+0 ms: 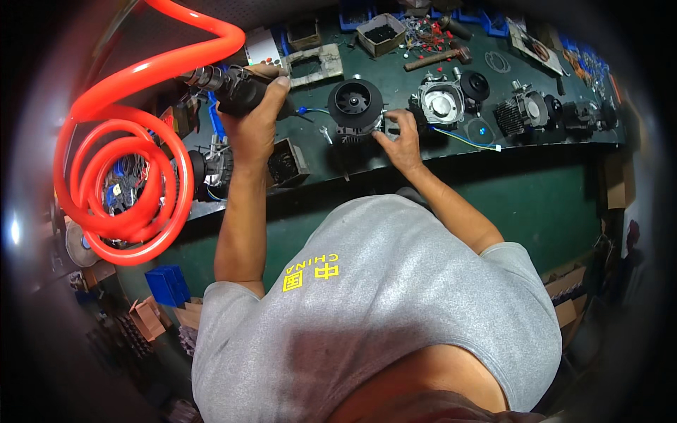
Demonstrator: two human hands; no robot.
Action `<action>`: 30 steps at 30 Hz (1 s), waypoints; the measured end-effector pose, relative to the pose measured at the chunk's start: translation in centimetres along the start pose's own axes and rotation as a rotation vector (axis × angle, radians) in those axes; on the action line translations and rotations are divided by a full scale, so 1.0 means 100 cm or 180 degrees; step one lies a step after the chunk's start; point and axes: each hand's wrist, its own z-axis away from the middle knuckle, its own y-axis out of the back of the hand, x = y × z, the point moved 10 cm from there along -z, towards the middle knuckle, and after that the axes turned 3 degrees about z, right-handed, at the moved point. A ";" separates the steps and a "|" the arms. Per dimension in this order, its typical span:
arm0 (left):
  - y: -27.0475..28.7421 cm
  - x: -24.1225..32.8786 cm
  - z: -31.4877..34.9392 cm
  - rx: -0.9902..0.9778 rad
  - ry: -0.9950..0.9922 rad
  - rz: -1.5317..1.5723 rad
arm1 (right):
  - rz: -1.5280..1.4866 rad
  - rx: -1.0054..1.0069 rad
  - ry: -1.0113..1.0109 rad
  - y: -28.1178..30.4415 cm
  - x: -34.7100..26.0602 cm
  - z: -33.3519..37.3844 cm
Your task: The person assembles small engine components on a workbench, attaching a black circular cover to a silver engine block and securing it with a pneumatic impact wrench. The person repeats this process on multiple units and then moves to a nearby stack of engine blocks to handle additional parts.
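Note:
My left hand [258, 130] is wrapped around a black air-powered driver [240, 90], held above the left part of the bench. A thick red coiled air hose [159, 67] hangs beside it at the left. In front of me stands a blower assembly [355, 102] with a round black fan wheel on top and metal fins below. My right hand [403, 144] grips its right side with curved thumb and fingers, by a small silvery part. A blue-and-green wire with a connector reaches toward the driver from the assembly. A small wrench [325, 134] lies left of the assembly.
On the dark green bench [317, 166] to the right stand an open metal housing [441, 102] and several similar assemblies [525, 113]. Farther back lie a hammer [437, 58], a box of small dark parts [381, 34] and a pale frame [315, 65]. Another parts box [287, 162] sits near the front edge.

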 end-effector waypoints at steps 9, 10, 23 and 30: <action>-0.004 -0.019 0.012 0.0045 0.0389 0.0189 | -0.0977 0.0009 -0.0781 0.004 -0.001 -0.007; -0.004 -0.020 0.012 0.0032 0.0378 0.0171 | -0.1312 0.0316 -0.1018 0.009 0.008 -0.010; 0.020 -0.049 0.019 0.0388 0.0566 0.0149 | -0.1338 -0.1117 -0.1263 -0.028 -0.033 -0.102; 0.036 -0.050 0.017 0.0566 0.0540 0.0360 | -0.1592 -0.0798 -0.1176 -0.002 -0.059 -0.154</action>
